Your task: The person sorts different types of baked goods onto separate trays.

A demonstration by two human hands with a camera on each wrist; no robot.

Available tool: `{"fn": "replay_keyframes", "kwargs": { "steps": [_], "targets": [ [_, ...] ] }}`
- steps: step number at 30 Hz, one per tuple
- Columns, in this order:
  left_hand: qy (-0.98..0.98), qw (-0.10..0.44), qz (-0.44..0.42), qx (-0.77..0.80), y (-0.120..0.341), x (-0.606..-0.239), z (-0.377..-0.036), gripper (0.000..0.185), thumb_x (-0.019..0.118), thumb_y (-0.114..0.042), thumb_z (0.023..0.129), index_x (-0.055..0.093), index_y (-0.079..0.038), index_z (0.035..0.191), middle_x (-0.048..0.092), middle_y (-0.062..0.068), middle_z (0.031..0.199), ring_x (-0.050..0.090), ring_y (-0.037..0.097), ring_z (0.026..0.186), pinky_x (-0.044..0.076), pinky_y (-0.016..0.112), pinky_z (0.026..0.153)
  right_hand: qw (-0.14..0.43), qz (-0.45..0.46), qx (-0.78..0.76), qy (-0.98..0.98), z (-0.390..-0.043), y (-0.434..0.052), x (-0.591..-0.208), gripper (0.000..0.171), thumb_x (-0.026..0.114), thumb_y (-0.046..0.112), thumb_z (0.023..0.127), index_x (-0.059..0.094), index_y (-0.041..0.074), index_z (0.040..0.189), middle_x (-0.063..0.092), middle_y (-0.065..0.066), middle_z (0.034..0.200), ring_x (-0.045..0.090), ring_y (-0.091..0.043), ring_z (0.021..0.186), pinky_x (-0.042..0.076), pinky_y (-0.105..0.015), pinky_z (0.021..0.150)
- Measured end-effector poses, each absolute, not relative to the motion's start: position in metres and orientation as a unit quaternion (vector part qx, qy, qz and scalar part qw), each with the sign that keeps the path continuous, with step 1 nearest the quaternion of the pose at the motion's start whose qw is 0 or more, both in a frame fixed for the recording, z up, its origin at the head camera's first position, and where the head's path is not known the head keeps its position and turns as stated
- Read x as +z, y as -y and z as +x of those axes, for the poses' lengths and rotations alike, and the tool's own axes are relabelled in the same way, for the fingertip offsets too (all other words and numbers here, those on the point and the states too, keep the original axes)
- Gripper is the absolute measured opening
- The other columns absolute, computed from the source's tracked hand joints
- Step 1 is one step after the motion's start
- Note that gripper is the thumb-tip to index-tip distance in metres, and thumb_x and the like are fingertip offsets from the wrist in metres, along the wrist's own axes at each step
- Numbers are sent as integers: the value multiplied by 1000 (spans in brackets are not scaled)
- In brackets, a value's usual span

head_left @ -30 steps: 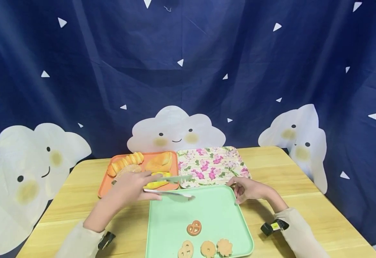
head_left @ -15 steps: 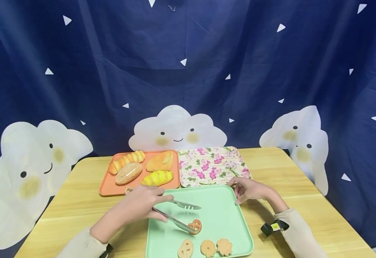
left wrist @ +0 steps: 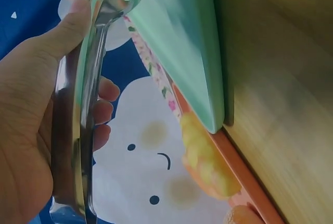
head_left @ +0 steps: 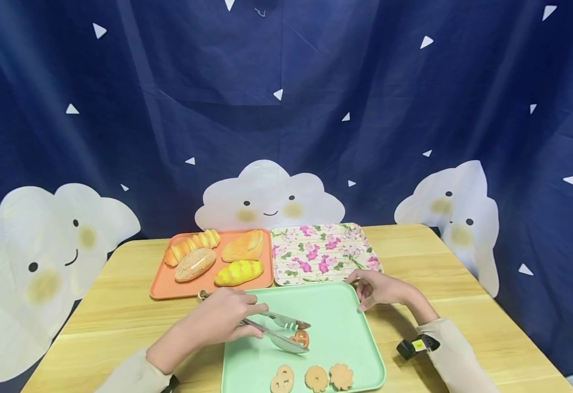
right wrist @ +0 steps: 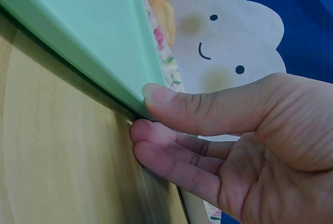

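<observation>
left hand (head_left: 218, 322) squeezes tongs (head_left: 279, 330), tips closed on pretzel cookie (head_left: 300, 338) just beyond its fingers; right hand (head_left: 380, 289) pinches green tray (head_left: 345, 327) corner.

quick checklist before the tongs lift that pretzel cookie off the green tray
1. Left hand grips the tongs: ok.
2. Tong tips close around the pretzel cookie: ok, though whether they clamp it firmly: cannot tell.
3. Right hand steadies the green tray at its far right corner: ok.
4. The three other cookies lie apart from the tongs: ok.
5. Floral tray has bare space: ok.
</observation>
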State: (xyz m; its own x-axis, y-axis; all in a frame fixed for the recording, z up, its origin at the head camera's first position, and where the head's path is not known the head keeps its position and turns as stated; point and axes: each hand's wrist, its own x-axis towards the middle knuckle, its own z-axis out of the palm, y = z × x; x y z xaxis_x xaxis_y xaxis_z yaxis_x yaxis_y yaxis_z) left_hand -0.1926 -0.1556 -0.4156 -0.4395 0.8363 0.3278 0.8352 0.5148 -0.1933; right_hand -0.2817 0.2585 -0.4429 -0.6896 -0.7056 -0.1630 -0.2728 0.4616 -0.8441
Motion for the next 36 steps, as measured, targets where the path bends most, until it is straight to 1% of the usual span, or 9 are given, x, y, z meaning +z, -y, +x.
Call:
{"fn": "replay_keyframes", "kwargs": {
  "steps": [2, 5, 14, 19, 21, 26, 32, 36],
  "targets": [
    [850, 192, -491, 3, 154, -416, -192, 41, 69, -57, 88, 76, -22, 108, 63, -12, 77, 54, 2, 62, 45, 19, 59, 255, -298, -420, -818, -282, -258, -443, 62, 80, -5, 80, 47, -14, 132, 61, -22, 89, 58, -15, 73, 51, -23, 64],
    [854, 186, -486, 2, 153, -417, -191, 40, 68, -57, 89, 75, -23, 109, 65, -12, 79, 58, 3, 64, 47, 21, 60, 253, -299, -415, -821, -281, -258, -442, 61, 80, -4, 81, 48, -14, 131, 62, -21, 89, 59, -14, 73, 51, -23, 64],
    [868, 165, -467, -11, 151, -419, -190, 45, 68, -61, 88, 76, -23, 112, 68, -11, 84, 63, 4, 68, 37, 17, 53, 252, -300, -416, -821, -282, -259, -444, 61, 80, -5, 80, 48, -14, 131, 62, -20, 89, 59, -15, 73, 51, -24, 64],
    [867, 164, -470, -15, 149, -419, -192, 42, 69, -58, 88, 77, -23, 110, 68, -12, 82, 61, 2, 67, 33, 15, 51, 250, -298, -409, -826, -283, -259, -445, 60, 80, -4, 80, 48, -13, 131, 62, -18, 90, 59, -14, 73, 51, -24, 64],
    [865, 168, -473, -11, 148, -419, -192, 41, 69, -57, 89, 77, -23, 110, 68, -12, 81, 60, 2, 65, 34, 15, 51, 248, -297, -407, -827, -283, -259, -445, 60, 80, -5, 80, 48, -13, 131, 62, -18, 89, 59, -15, 73, 51, -23, 64],
    [859, 185, -477, -1, 148, -417, -191, 41, 69, -57, 89, 76, -22, 109, 68, -12, 81, 60, 3, 64, 40, 17, 53, 247, -296, -409, -827, -284, -260, -444, 60, 80, -5, 80, 48, -13, 131, 62, -19, 89, 59, -16, 73, 51, -23, 64],
    [853, 230, -468, -28, 151, -413, -193, 40, 74, -55, 85, 75, -22, 107, 68, -13, 81, 60, 1, 63, 44, 17, 54, 246, -304, -418, -820, -284, -260, -447, 62, 81, -5, 78, 48, -14, 129, 62, -22, 89, 59, -15, 74, 52, -24, 64],
    [853, 256, -452, -40, 154, -404, -199, 42, 71, -57, 88, 76, -21, 111, 67, -13, 81, 60, 3, 64, 47, 21, 57, 245, -305, -413, -823, -284, -260, -447, 62, 82, -4, 78, 49, -13, 129, 63, -20, 89, 60, -14, 74, 52, -23, 65]
  ]
}}
